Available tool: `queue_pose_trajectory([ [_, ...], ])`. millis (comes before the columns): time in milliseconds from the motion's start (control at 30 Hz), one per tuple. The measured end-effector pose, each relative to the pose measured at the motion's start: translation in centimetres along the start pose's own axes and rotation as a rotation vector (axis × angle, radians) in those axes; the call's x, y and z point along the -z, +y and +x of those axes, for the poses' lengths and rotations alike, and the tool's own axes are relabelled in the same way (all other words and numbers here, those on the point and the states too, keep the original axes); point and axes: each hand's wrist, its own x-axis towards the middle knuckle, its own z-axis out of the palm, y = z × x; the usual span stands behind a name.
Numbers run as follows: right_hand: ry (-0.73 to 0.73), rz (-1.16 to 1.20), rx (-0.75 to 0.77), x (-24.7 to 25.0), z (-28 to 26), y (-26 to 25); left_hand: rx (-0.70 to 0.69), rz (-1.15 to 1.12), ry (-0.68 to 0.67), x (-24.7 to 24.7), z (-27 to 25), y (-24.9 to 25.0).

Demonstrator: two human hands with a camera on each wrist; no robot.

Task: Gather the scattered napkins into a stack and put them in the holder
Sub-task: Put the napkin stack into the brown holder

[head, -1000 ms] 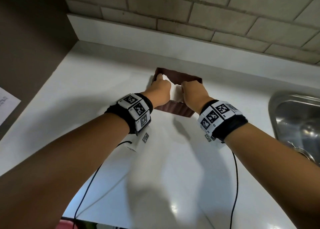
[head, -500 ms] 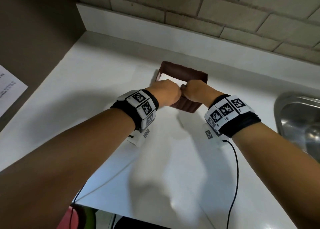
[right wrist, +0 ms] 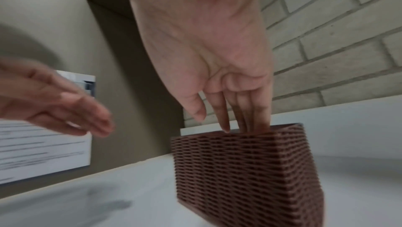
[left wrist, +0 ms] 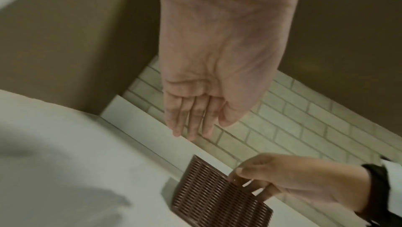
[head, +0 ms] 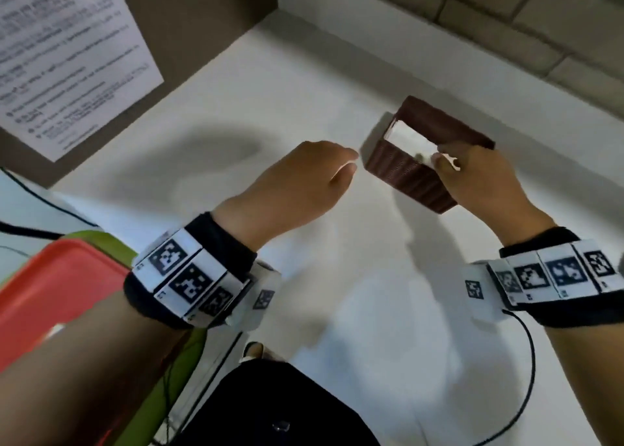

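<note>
Left hand (head: 304, 178) has left the brown woven plastic holder (head: 405, 175), fingers relaxed apart; right hand (head: 479, 175) fingertips press white napkins (head: 410, 140) down, risking tipping it.

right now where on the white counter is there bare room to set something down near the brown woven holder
The white counter is bare in front of the brown woven napkin holder, between the two forearms, and to its left, out to the brown side panel. It is crowded at the holder: the right hand has its fingers in its top, and the left hand hovers beside it.
</note>
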Motion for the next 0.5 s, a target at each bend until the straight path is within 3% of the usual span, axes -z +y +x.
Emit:
queue_pose_trajectory([
  [233,0.065,0.070,0.240,-0.8,-1.8,-5.8,0.277,-0.037,0.111,0.8,-11.5,-5.6],
  [500,-0.098,0.145,0.562,-2.8,-5.7,-16.2,0.648,-0.057,0.129,1.1,-24.3,-10.1],
])
